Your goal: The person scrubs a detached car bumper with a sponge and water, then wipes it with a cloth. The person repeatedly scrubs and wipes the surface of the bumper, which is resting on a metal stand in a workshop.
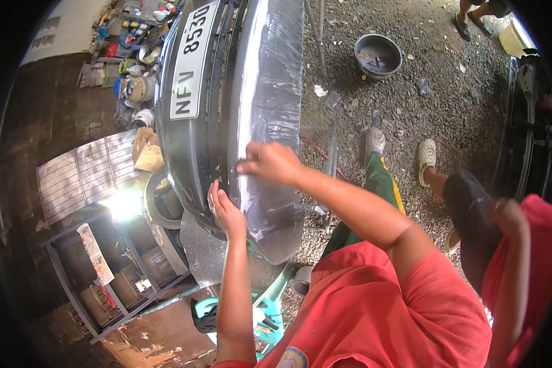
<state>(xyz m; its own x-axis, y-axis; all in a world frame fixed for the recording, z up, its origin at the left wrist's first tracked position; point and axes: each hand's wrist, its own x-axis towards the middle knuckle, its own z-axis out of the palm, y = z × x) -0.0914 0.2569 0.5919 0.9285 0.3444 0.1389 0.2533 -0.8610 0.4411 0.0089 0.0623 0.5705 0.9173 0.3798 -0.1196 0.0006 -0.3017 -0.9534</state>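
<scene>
A dark grey car bumper (pixel 196 144) with a white number plate (pixel 193 61) stretches away in front of me. Its lower face (pixel 276 86) is streaked with pale, wet-looking smears. My right hand (pixel 270 163) presses on the ridge of the bumper with its fingers bent together. Something small and dark shows at those fingertips, too hidden to name. Just nearer to me, my left hand (pixel 228 211) rests against the bumper's edge, fingers stretched out and nothing held.
A black basin (pixel 378 56) sits on the gravel. Metal stand legs (pixel 331 162) are beside the bumper, a teal plastic chair (pixel 275 306) nearer me. A person in red (pixel 536 264) is close on my right, by dark car parts (pixel 524 116). Clutter (pixel 138 86) lies left, near a tyre (pixel 158 199).
</scene>
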